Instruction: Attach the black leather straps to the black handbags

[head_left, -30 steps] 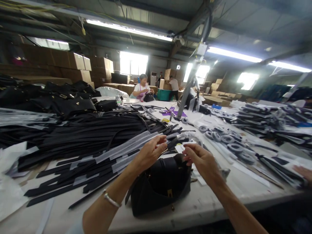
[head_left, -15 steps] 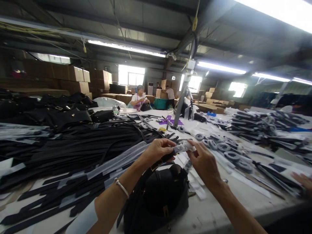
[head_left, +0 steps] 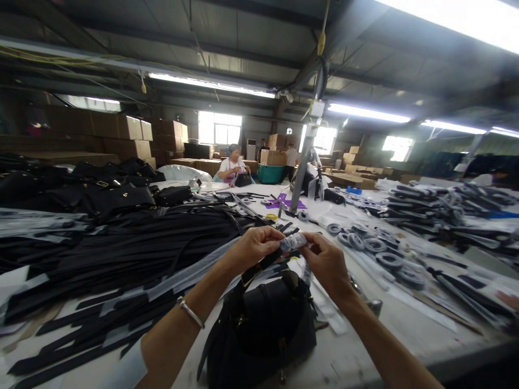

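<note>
A black handbag (head_left: 263, 319) with gold-coloured fittings sits on the table right in front of me. Its black handle is raised above the bag, and a clear plastic wrap (head_left: 292, 243) covers part of it. My left hand (head_left: 259, 246), closed, grips the handle at the left end of the wrap. At the wrap's other end my right hand (head_left: 326, 265) pinches the plastic between thumb and fingers. The handle's far side is partly hidden behind my hands and the wrap.
Many black straps (head_left: 121, 254) lie to the left, with black bags (head_left: 125, 200) behind them. Rolls of wrapped strip (head_left: 389, 260) are on the right. A metal post (head_left: 304, 167) rises from the table. Another person's hand (head_left: 508, 300) shows at the right edge; a co-worker (head_left: 233, 167) sits across.
My right hand has moved left and slightly down, closing in towards my left hand along the wrap. The wrap now lies closer round the handle.
</note>
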`<state>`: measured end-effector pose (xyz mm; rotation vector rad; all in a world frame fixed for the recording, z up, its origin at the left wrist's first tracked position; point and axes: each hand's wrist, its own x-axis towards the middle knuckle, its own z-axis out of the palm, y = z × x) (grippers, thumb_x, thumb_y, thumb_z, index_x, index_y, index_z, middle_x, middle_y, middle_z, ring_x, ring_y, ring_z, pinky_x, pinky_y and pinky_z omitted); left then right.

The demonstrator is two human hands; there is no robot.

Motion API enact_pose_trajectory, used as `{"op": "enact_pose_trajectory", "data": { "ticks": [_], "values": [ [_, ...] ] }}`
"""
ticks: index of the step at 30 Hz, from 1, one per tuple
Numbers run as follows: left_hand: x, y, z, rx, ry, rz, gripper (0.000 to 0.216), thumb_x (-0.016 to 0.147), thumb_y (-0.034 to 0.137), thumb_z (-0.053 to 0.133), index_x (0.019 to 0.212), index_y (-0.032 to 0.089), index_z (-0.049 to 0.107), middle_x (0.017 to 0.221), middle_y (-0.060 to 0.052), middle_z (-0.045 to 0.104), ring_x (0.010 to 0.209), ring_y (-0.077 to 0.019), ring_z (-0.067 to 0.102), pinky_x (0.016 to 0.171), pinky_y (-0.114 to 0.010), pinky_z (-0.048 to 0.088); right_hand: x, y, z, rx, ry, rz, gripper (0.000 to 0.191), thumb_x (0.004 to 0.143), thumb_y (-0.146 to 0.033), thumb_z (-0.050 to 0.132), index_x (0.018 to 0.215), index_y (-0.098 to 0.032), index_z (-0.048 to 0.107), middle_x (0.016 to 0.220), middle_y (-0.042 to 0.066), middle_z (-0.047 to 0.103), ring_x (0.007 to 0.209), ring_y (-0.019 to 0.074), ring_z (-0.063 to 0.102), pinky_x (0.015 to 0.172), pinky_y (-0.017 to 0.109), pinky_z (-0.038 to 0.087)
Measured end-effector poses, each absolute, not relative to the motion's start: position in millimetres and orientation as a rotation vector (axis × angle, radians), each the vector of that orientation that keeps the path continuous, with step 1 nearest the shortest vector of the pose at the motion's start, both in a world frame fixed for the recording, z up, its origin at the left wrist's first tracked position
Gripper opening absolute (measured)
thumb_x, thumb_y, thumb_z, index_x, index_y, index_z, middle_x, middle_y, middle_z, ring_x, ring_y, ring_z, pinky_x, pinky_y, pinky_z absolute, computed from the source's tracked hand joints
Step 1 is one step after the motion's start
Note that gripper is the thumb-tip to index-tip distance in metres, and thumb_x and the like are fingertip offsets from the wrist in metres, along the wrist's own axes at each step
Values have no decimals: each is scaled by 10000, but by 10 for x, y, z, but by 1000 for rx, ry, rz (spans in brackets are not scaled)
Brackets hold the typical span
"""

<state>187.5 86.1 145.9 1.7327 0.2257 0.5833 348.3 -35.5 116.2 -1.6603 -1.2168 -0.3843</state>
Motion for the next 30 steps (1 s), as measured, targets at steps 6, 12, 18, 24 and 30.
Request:
{"op": "enact_pose_trajectory", "data": {
  "ticks": [6,12,18,24,30],
  "values": [
    [1797,860,1516,2500,333,890,153,905,263,528,879,197,664,733,5,682,673,-145,628,642,-223,423,3459,-340,1148,-1664,-1265,-420,177,815,-308,616,924,-208,713,734,0,681,553,150,562,567,261,438],
    [1500,878,1403,2691,575,855,200,965,345,429,930,229,588,819,-15,704,756,-202,663,669,-263,412,3465,-370,1100,-1753,-1351,-669,175,838,-218,570,958,-230,696,878,-1,711,616,146,610,637,260,437],
    [1095,935,1195,2178,541,899,349,976,441,355,841,195,562,761,-11,644,708,-167,607,643,-257,425,3434,-308,990,-1838,-1458,-773,177,886,-259,553,1002,-233,684,976,26,730,675,166,667,592,254,419],
    [999,893,868,1466,141,618,410,843,442,654,1113,181,490,960,-77,700,833,-197,687,743,-302,520,3482,-139,1061,-1790,-1413,-569,179,865,-278,538,886,-205,700,825,60,740,731,220,687,622,274,446],
    [1266,497,731,1142,174,796,382,834,344,690,1112,180,485,862,-56,694,641,-141,670,515,-210,517,3550,230,1303,-1728,-1382,-455,186,834,-239,536,908,-195,701,684,10,712,590,174,668,602,263,497]
  ]
}}
